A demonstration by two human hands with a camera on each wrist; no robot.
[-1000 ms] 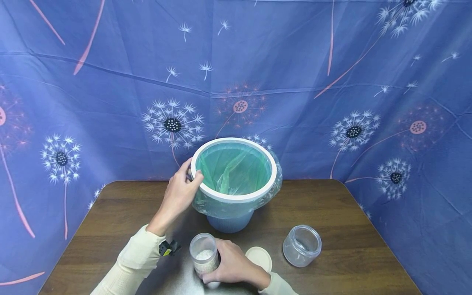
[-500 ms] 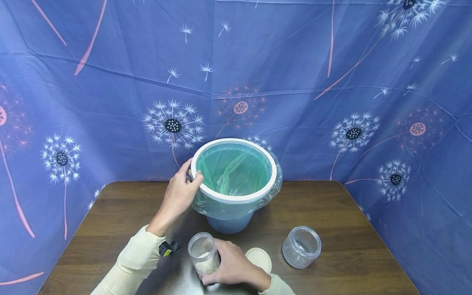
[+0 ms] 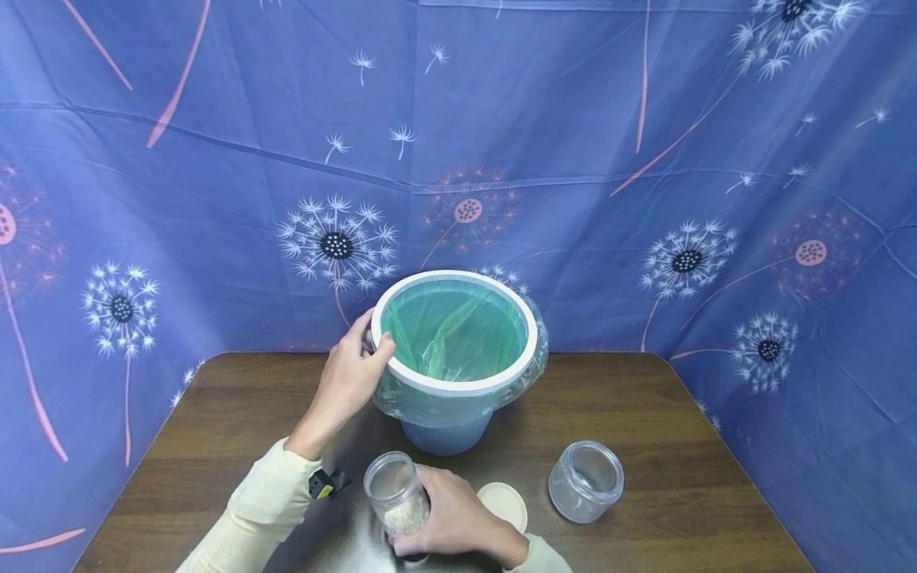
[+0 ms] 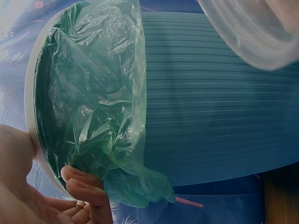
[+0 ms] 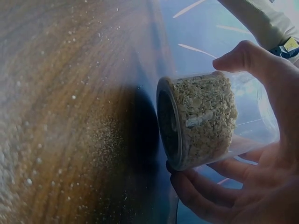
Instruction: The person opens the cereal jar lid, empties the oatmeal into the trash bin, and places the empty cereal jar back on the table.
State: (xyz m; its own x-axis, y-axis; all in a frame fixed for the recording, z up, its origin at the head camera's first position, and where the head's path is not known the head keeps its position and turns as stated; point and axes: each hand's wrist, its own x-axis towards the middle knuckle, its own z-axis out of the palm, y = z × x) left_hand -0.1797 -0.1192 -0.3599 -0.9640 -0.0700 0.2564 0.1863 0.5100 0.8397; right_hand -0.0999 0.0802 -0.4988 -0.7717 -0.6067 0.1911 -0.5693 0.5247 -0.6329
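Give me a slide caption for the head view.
Left hand gripping a lined bin, right hand holding a jar of flakes near a cream disc and another jar.

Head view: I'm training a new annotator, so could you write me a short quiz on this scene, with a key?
1. Multiple choice: what does the right grip hold? A) the bin; B) a clear jar part-filled with flakes; C) the pale disc.
2. True or false: the left grip is apart from the bin.
3. Short answer: in the head view, what stands on the table to the right of the pale disc?

Key: 1. B. 2. False; it holds the bin's white rim. 3. A second clear jar.
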